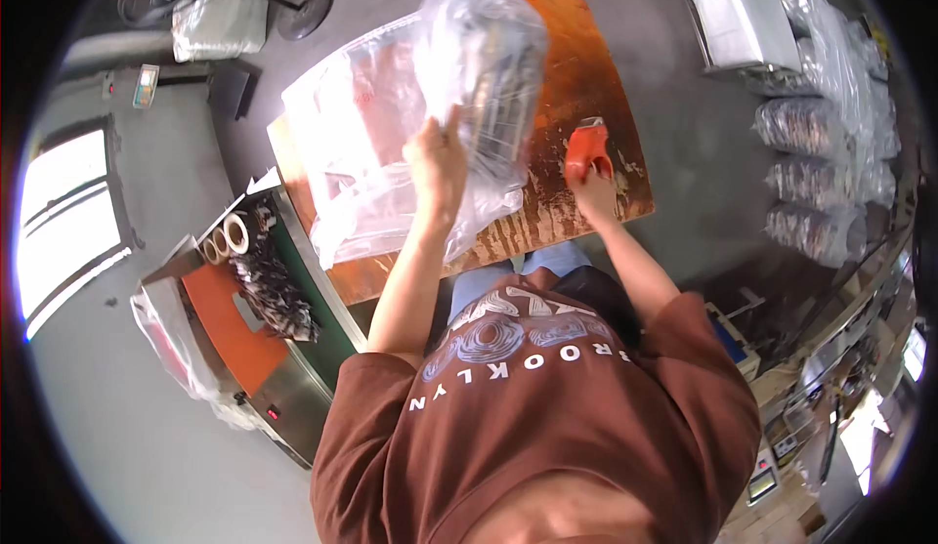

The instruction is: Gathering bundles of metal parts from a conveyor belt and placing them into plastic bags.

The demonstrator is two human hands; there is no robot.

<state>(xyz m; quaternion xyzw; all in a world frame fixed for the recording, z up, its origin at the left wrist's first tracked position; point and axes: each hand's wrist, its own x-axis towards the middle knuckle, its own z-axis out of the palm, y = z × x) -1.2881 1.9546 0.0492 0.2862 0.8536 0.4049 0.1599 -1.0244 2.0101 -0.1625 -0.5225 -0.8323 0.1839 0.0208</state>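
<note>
In the middle of the table, my left hand (437,168) is closed on the near side of a clear plastic bag (493,70). Inside the bag is a bundle of stacked, thin-edged items that I cannot make out. Under and left of it, whitish plastic bags (342,144) lie spread over the table. My right hand (594,195) grips a red tape dispenser (588,146) by its handle, over the table's right part. A gap separates the dispenser from the bag.
The worn brown wooden table (576,41) spans the space before me. Left of it stands an orange-and-metal machine (234,324) with rolls (230,236). Wrapped bundles (806,178) line the right side, near a white sack (738,12). A black fan base (306,9) stands far left.
</note>
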